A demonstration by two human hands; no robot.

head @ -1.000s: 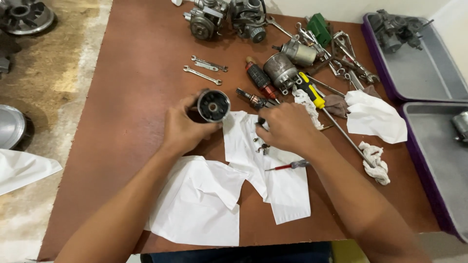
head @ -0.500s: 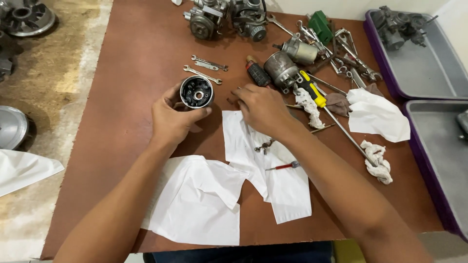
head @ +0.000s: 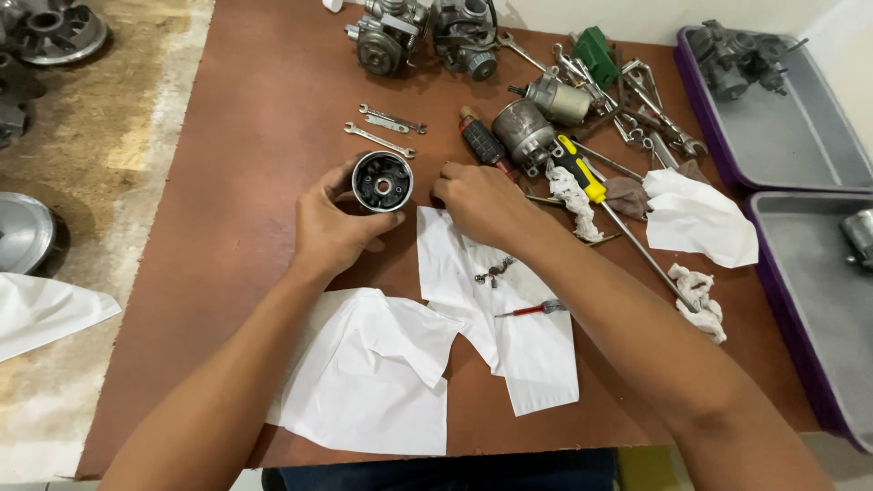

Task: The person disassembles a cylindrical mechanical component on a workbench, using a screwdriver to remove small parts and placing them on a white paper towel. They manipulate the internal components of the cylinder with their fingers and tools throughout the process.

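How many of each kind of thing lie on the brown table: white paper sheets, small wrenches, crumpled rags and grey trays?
White paper sheets: 3 (two near the person, one at the right)
Small wrenches: 2
Crumpled rags: 2 (the other under the yellow screwdriver)
Grey trays: 2
Total: 9

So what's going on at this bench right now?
A person works at a brown table strewn with motor parts and tools. The left hand holds a round metal housing, open end up, showing a dark inside. The right hand rests on the table beside it, fingers near a red-and-black rotor. White cloths lie in front, one carrying small metal parts and a small red screwdriver.
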